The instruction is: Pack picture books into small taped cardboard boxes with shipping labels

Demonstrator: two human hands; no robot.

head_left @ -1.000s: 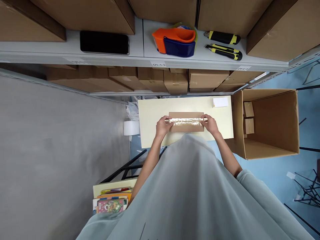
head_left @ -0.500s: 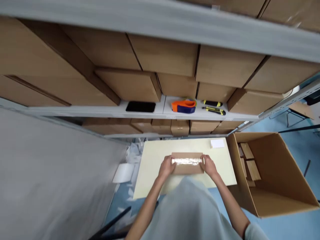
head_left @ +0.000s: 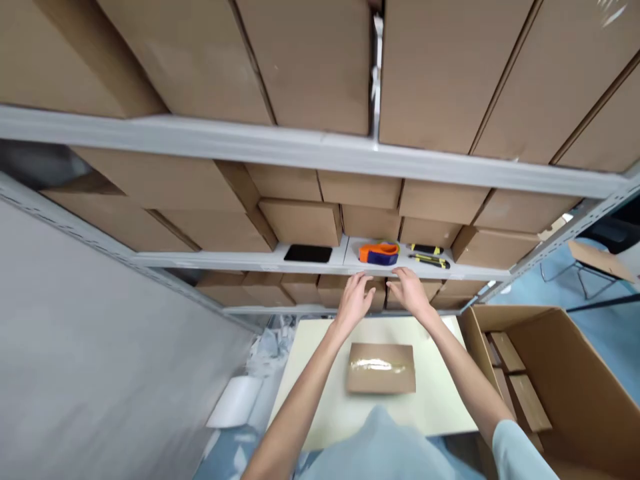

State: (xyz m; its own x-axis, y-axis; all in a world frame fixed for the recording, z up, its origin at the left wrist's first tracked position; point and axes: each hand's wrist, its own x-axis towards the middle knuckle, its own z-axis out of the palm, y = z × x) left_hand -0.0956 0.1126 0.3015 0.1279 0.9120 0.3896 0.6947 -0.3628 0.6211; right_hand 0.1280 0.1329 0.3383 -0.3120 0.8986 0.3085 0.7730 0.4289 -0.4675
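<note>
Cream table [head_left: 437, 393], carton [head_left: 381, 381]; paper roll [head_left: 235, 401], perhaps

Before you, tiered grey shelving [head_left: 320, 150] with perforated uprights spans the view; at your left, a plain grey wall [head_left: 125, 373]. Below you, a pale worktop [head_left: 435, 393]; at your right, blue floor [head_left: 620, 340] beneath a thin-legged table [head_left: 603, 260].

On the pale table [head_left: 440, 400] lies a taped box [head_left: 381, 377]
</note>
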